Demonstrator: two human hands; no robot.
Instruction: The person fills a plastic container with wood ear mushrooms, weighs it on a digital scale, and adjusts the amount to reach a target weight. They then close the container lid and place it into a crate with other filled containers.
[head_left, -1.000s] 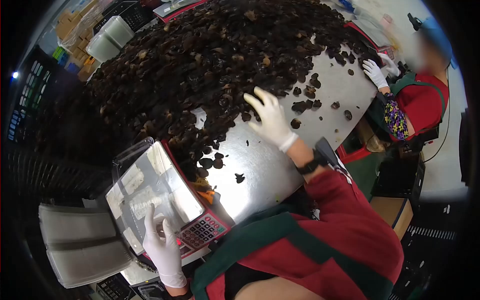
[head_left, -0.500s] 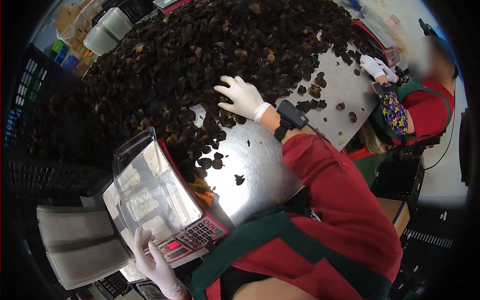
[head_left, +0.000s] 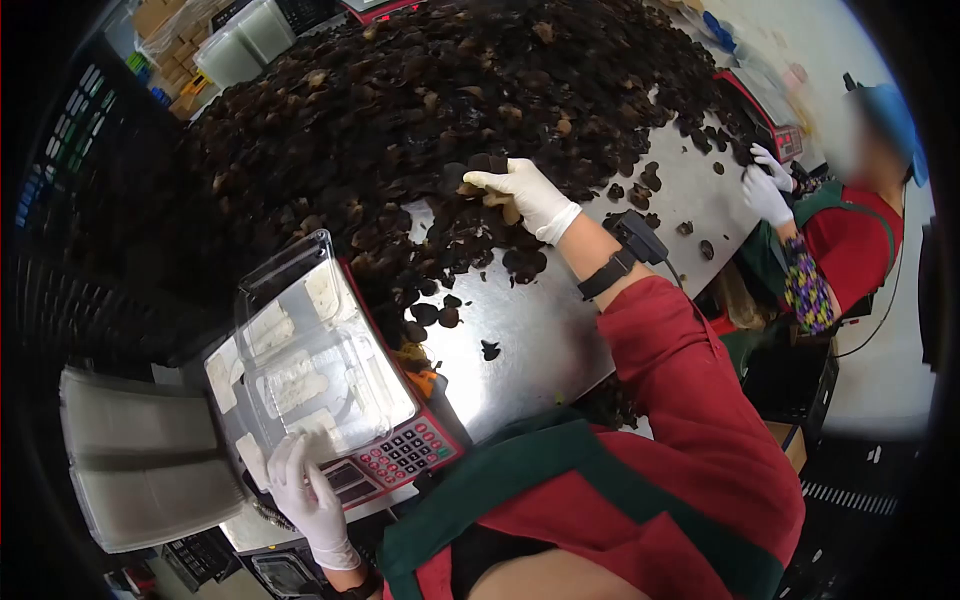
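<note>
My right hand (head_left: 530, 200), in a white glove, is closed on a few dark wood ear mushrooms (head_left: 488, 163) over the near side of a large heap of them (head_left: 400, 110). Thumb and fingers pinch the pieces, some lighter brown on the underside. At lower left my left hand (head_left: 305, 490), also gloved, has its fingers at the near edge of a clear plastic clamshell box (head_left: 345, 400). The box lies with its lid open on the plate of a red digital scale (head_left: 405, 452). Pale patches on the plate show through the plastic.
Stacked clear containers (head_left: 140, 460) stand left of the scale, with more (head_left: 245, 45) at the back. Black crates (head_left: 60, 180) line the left side. Loose mushroom pieces are scattered on the metal table (head_left: 530, 330). To the right, a co-worker (head_left: 850, 235) is near another scale (head_left: 765, 115).
My right hand, spread over the heap before, has closed on mushrooms and shifted slightly right. My left hand has moved onto the box's edge. The co-worker's hands have shifted.
</note>
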